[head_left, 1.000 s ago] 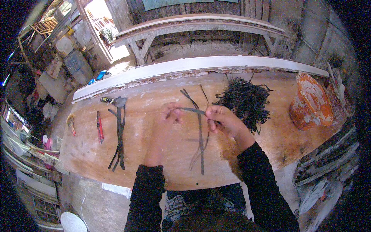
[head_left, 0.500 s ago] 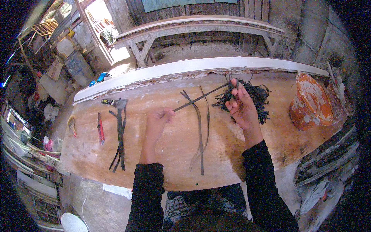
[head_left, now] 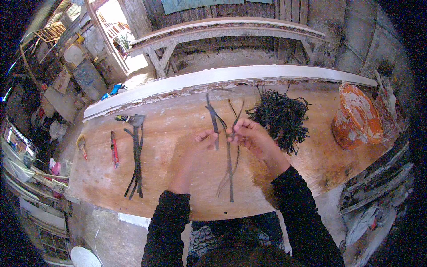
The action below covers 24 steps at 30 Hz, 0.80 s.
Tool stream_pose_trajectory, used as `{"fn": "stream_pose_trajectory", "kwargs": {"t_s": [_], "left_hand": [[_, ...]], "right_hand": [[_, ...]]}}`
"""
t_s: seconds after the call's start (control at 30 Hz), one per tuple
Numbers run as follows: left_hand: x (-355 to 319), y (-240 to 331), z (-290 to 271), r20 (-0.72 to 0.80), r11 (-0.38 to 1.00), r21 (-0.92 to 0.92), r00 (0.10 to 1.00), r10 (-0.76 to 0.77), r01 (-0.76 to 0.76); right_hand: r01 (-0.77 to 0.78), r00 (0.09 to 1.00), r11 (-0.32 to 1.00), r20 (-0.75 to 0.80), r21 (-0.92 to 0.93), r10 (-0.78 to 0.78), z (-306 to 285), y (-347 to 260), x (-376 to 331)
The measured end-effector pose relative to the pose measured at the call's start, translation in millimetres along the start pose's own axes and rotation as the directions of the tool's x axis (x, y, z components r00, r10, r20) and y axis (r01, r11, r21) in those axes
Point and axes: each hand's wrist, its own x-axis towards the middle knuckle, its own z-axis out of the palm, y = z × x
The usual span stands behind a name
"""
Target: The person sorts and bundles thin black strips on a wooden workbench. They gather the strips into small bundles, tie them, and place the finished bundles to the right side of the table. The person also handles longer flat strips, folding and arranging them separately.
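Observation:
My left hand (head_left: 202,141) pinches a thin dark strip (head_left: 216,139) over the middle of the wooden table (head_left: 187,204). The strip seems to bow up in a blurred loop toward my right hand (head_left: 250,134), whose fingers are pinched on it too. Beneath and between the hands lie several loose dark strips (head_left: 230,187), crossing each other. Just beyond my right hand sits a tangled heap of black knotted strips (head_left: 281,116). Farther left, another few dark strips (head_left: 138,164) lie lengthwise, their far ends by a scraper (head_left: 133,119) with a black and yellow handle.
A red utility knife (head_left: 114,151) and a small worn tool (head_left: 82,147) lie at the table's left. An orange, plaster-crusted bucket (head_left: 356,118) rests at the right. A long white board (head_left: 222,74) runs along the far edge, with a bench (head_left: 231,32) behind it.
My right hand has come down and left from the black heap, toward my left hand. The strip, stretched straight between them before, now bends in a loop. My left hand has shifted slightly right.

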Motion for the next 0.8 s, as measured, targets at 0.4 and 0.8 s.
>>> {"fn": "stream_pose_trajectory", "kwargs": {"t_s": [0.4, 0.8], "left_hand": [[6, -16, -3, 0.034, 0.999, 0.002, 0.998, 0.048, -0.048], [6, -13, -5, 0.043, 1.000, -0.023, 0.999, 0.014, -0.013]], "right_hand": [[-0.059, 0.990, 0.955, -0.141, -0.292, 0.018, 20, 17, -3], [0.024, 0.983, 0.874, -0.147, -0.486, -0.109, 6, 29, 5]]}}
